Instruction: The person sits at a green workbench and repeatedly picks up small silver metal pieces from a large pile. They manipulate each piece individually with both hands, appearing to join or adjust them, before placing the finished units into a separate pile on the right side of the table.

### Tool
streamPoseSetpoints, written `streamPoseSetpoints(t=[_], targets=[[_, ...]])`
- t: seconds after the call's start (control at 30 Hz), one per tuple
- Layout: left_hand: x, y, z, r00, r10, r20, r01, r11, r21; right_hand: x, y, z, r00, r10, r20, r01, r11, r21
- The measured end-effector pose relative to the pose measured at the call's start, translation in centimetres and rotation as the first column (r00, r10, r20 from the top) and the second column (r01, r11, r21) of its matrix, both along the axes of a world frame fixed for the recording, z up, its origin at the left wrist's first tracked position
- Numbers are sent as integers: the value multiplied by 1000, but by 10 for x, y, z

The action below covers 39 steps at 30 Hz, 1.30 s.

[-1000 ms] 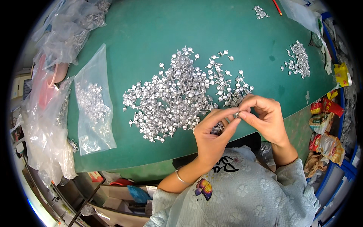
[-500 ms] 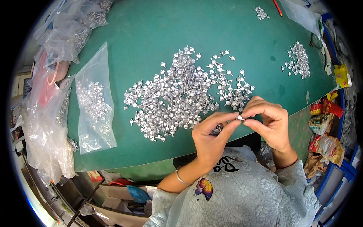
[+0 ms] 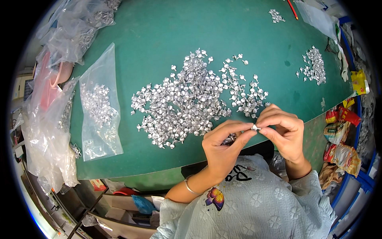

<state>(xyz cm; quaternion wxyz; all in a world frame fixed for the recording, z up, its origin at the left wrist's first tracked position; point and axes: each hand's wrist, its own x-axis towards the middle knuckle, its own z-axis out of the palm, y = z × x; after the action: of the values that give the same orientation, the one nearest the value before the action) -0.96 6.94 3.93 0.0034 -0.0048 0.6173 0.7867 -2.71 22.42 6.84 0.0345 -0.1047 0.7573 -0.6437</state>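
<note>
Over the near edge of the green table, both hands meet at one small silvery metal piece with a round head and short stem. My left hand pinches it between thumb and forefinger, and several more such pieces sit in its curled palm. From the other side, my right hand grips the same piece with thumb and fingertips. Just beyond the hands lies a large heap of like metal pieces, with a smaller cluster at its right.
A clear plastic bag with metal pieces lies left of the heap. More filled bags crowd the left edge beside a pink basket. Another pile of pieces is at the right, and a red pencil at the far right.
Both hands stay together, with the pinched piece shifted very slightly right and showing a bit more between the fingertips. The heaps look the same.
</note>
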Motion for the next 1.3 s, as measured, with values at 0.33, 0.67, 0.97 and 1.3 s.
streamPoseSetpoints(t=[0.33,0.67,0.97,1.3], targets=[[0,1,-4,999,17,-44,-16,1000,18,3,0,0,1000,-5,23,7,999,-47],[0,0,-2,997,-24,-70,26,999,30,6,-1,2,999,-20,32,23,996,-82],[3,-2,1,996,-77,-46,79,996,42,10,-2,4,999,-19,33,23,993,-119],[4,-1,2,995,-74,-60,76,996,36,11,-1,6,1000,-10,-17,9,997,-81]])
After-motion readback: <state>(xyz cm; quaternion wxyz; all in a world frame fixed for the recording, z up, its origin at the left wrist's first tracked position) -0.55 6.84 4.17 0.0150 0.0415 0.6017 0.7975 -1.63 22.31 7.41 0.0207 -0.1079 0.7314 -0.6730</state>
